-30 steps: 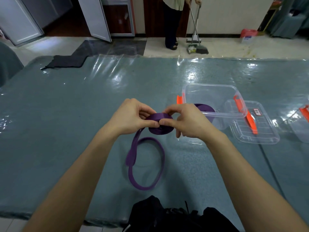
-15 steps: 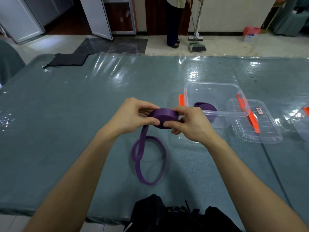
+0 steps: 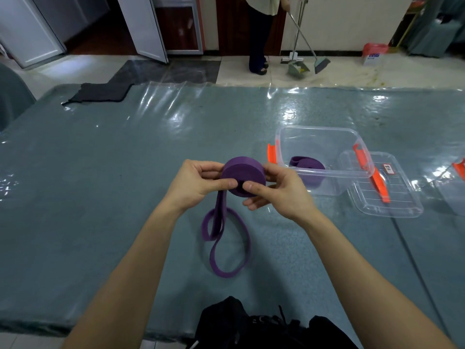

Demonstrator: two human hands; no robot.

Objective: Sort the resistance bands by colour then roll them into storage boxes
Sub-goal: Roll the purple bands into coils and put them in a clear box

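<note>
Item: purple resistance band (image 3: 242, 176), part-rolled into a flat coil and held above the table (image 3: 100, 197), just left of the clear storage box (image 3: 317, 127). Left hand (image 3: 198, 183) and right hand (image 3: 279, 190) both pinch the coil, thumbs on its near face. Likely light, soft and springy; liable to unwind, so grip across the coil's faces. Loose tail looped on the table. Against half a second ago: coil fatter, tail shorter. The box holds what seems another purple roll (image 3: 307, 163)

Purple band (image 3: 243, 176) partly rolled, tail looped; second band (image 3: 307, 163) inside clear box (image 3: 317, 127).
</note>
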